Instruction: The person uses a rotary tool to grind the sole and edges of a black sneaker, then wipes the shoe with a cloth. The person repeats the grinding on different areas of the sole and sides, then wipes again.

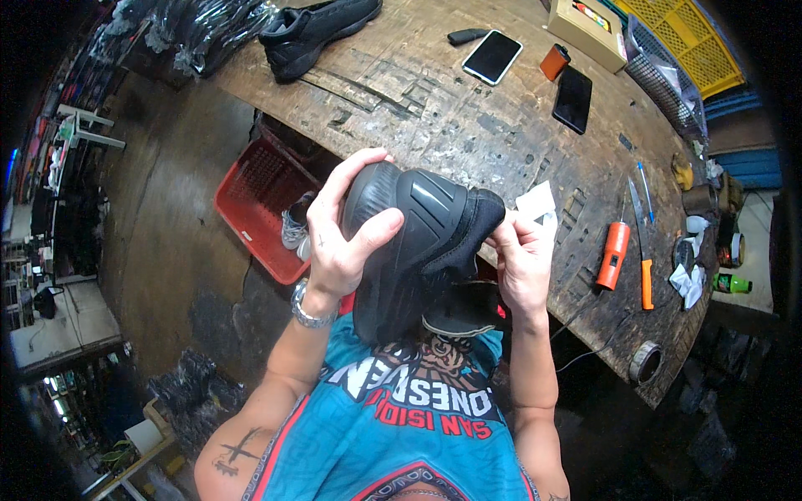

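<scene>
A black shoe [418,230] is held up over my lap, its ridged sole end turned to the left. My left hand [341,246] is closed around that end, thumb on the near side and fingers over the far side. At the shoe's padded collar, my right hand [525,259] is pinched closed on the edge; its fingertips are partly hidden. Just beyond those fingers shows a white scrap [537,200], and I cannot tell whether they touch it. Below the collar, against my shirt, is a black curved piece with a pale edge [464,311].
On the worn wooden table [468,117] lie another black shoe [313,37], two phones [493,58], an orange-handled knife [646,280], an orange corded tool [614,255] and a tape roll [645,363]. A red basket [251,209] with shoes stands below the table edge.
</scene>
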A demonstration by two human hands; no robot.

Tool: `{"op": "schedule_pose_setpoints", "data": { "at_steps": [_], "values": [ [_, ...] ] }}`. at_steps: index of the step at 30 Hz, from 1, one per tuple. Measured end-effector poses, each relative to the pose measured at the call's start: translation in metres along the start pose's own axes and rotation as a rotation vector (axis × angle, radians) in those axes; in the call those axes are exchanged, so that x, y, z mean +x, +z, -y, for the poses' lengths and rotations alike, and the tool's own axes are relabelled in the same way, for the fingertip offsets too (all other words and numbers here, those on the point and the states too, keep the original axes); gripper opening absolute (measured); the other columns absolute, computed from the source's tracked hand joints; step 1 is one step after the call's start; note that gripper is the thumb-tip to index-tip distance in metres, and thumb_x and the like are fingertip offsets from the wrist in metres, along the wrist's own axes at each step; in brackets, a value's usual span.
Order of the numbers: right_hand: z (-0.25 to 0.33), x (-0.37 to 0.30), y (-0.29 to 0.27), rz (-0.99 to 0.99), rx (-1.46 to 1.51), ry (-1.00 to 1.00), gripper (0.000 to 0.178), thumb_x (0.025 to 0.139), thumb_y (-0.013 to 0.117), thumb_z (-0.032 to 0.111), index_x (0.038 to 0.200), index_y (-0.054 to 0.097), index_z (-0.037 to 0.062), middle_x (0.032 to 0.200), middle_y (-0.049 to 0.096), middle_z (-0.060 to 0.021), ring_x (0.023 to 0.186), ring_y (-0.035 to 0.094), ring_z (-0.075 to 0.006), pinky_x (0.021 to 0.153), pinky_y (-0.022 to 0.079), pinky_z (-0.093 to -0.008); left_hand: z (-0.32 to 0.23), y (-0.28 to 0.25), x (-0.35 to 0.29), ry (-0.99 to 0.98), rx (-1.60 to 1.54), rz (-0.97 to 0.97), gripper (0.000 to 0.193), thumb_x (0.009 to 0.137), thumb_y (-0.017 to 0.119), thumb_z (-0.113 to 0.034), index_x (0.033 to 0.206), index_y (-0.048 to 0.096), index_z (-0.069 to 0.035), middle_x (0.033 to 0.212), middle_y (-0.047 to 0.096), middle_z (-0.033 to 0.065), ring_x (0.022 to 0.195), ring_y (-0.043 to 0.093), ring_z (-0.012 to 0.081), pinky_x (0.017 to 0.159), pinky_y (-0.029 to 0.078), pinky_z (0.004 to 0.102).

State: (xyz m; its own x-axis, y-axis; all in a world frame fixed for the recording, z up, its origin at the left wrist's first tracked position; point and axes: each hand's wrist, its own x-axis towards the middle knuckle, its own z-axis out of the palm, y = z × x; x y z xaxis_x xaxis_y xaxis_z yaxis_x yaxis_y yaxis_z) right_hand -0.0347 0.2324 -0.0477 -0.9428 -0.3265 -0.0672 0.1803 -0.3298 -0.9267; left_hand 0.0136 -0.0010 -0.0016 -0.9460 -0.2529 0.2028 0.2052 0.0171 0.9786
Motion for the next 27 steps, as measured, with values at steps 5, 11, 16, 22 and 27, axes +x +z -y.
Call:
{"op": "schedule_pose_setpoints", "data": {
  "at_steps": [5,11,16,22,27],
  "values": [
    [0.006,-0.003,0.015,-0.011,0.038,-0.138,0.018,0.097,0.07,0.006,0.112,0.06,-0.0005,0.13,0.064,-0.0154,0.109,0.062,-0.0168,0.097,0.05,-0.0316,0.007,-0.004,0.001,0.017,0.019,-0.027,0.063,0.081,0.078,-0.018,0.135,0.057,0.004,0.124,0.064,0.0134,0.111,0.061,0.0196,0.1,0.047,0.0329],
    [0.011,-0.009,0.041,-0.117,-0.13,-0.346,0.053,0.088,0.079,0.007,0.13,0.048,0.0028,0.142,0.051,-0.0184,0.131,0.053,-0.0245,0.11,0.044,-0.0401,0.006,-0.006,-0.002,-0.007,0.025,-0.058,0.064,0.081,0.08,-0.02,0.136,0.056,0.004,0.122,0.063,0.0123,0.109,0.061,0.0188,0.099,0.047,0.0321],
    [0.003,0.0,0.057,-0.138,-0.24,-0.345,0.057,0.086,0.077,0.003,0.135,0.048,0.0011,0.146,0.048,-0.0177,0.135,0.049,-0.0259,0.111,0.042,-0.0403,0.005,-0.003,-0.004,0.0,0.069,-0.065,0.067,0.081,0.081,-0.02,0.137,0.055,0.004,0.122,0.062,0.0122,0.109,0.06,0.0184,0.099,0.047,0.032],
    [-0.007,0.001,0.061,-0.082,-0.366,-0.366,0.052,0.094,0.064,0.006,0.142,0.045,-0.0021,0.148,0.046,-0.0209,0.14,0.045,-0.0297,0.118,0.034,-0.0426,0.004,0.0,-0.008,0.048,0.147,-0.068,0.068,0.08,0.08,-0.018,0.138,0.053,0.004,0.126,0.059,0.0133,0.111,0.059,0.0195,0.099,0.047,0.0328],
    [-0.015,0.0,0.058,-0.042,-0.407,-0.419,0.058,0.091,0.063,0.006,0.145,0.043,-0.0029,0.152,0.042,-0.0231,0.145,0.039,-0.0341,0.122,0.027,-0.044,0.007,-0.001,-0.011,0.093,0.214,-0.078,0.066,0.081,0.078,-0.016,0.138,0.053,0.005,0.126,0.059,0.014,0.111,0.059,0.0208,0.1,0.047,0.0339]
  ]
}}
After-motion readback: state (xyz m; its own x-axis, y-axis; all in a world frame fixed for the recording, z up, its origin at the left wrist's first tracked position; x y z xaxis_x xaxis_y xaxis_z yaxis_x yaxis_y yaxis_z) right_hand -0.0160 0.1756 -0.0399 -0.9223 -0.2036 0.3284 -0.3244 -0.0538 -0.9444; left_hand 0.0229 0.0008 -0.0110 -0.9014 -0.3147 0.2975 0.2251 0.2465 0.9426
